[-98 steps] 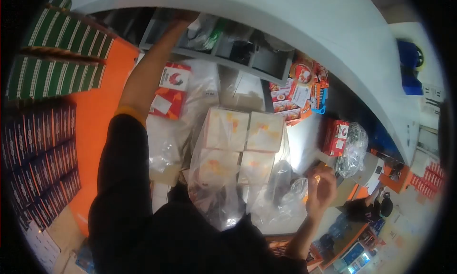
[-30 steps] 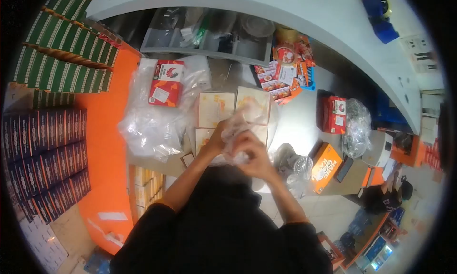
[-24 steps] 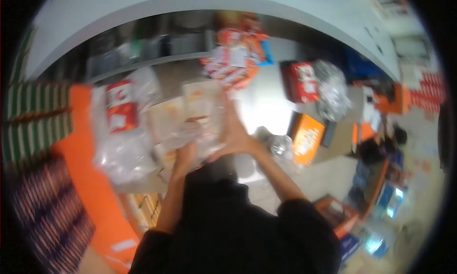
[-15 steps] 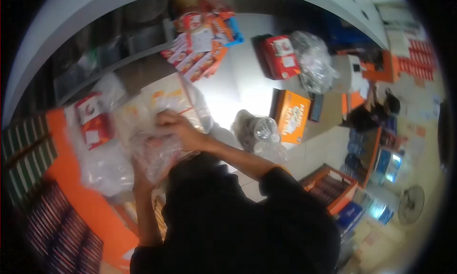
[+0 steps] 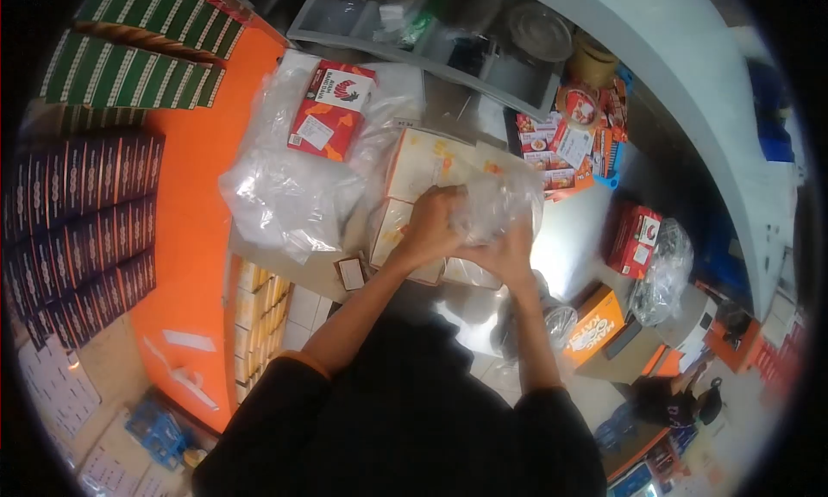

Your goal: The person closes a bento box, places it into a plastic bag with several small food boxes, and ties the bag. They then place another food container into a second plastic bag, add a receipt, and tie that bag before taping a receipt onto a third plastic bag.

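Head view: left hand (image 5: pixel 431 227) and right hand (image 5: pixel 507 257) have been brought together, fingers clenched on the clear plastic bag (image 5: pixel 498 202), judged nearly gathered shut.

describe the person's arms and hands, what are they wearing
Both arms are in black long sleeves that end near the elbows. The left sleeve has a thin orange band at its cuff. The left hand and right hand are bare: no gloves, and no watch or rings visible.
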The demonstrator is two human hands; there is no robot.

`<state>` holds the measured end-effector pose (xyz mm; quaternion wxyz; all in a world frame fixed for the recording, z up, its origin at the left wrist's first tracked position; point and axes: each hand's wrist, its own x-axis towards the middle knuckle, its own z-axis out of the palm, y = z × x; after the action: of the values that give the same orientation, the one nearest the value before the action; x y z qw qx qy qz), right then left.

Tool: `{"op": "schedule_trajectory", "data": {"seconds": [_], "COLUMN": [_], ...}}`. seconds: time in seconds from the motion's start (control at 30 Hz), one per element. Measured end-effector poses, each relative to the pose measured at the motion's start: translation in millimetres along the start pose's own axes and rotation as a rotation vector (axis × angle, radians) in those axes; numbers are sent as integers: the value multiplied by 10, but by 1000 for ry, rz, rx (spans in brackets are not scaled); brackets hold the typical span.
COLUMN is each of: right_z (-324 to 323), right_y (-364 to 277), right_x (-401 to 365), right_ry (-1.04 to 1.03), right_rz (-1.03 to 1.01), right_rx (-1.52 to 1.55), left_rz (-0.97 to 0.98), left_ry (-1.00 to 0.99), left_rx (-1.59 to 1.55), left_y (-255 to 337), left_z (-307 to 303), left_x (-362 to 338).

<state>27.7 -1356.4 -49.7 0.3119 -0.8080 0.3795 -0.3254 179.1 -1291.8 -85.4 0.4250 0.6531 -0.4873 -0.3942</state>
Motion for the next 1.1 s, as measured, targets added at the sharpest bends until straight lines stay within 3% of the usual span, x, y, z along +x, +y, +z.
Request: {"op": "schedule_trajectory", "data": {"seconds": [0.07,0.1,0.17,0.2,0.27,0.3,0.33,0.4,0.47,0.5,0.53,0.57,0.6,0.67,0.73,0.8,0.87,0.93,1.1], "right_z": [94,115,200,283,447,477,492,495,453,467,518,587,607,597,683,605,576,516,229], "right_y": [-57,-78,-69,-48,-12,-29,-15,17,136,188,240,182,107,-86,108,-1,-48,-219,-346], "right_x": [101,117,16,-77,-239,-256,-202,14,28,25,3,45,50,136,71,136,182,209,86], "right_ry": [-469,-523,-472,-420,-316,-263,-266,-166,-241,-347,-450,-254,-266,-63,-114,-205,-187,-109,-63], "right_rz": [-53,-54,66,185,417,530,532,279,255,275,296,55,59,177,138,563,528,903,877], "right_rx": [-301,-291,-192,-77,162,282,280,715,737,636,538,412,426,520,404,876,940,955,997], "left_rz": [-270,-261,318,322,542,436,435,466,515,505,376,243,226,152,132,136,148,171,261], "left_ry": [51,45,93,91,-182,-378,-377,-509,-117,-113,35,185,190,53,58,24,32,46,20], "left_rx": [-412,-417,-51,-54,201,236,233,122,299,303,257,211,219,42,34,51,73,100,290], "left_y": [128,206,350,376,410,563,510,320,15,-75,-169,-203,-228,-241,-232,-261,-257,-224,241], "left_z": [9,20,54,66,58,-57,-137,-352,-631,-644,-679,-727,-742,-718,-731,-735,-715,-720,-798], "left_x": [65,91,114,96,8,-41,-67,-96,-163,-141,-126,-140,-168,-173,-199,-190,-214,-230,-417]}}
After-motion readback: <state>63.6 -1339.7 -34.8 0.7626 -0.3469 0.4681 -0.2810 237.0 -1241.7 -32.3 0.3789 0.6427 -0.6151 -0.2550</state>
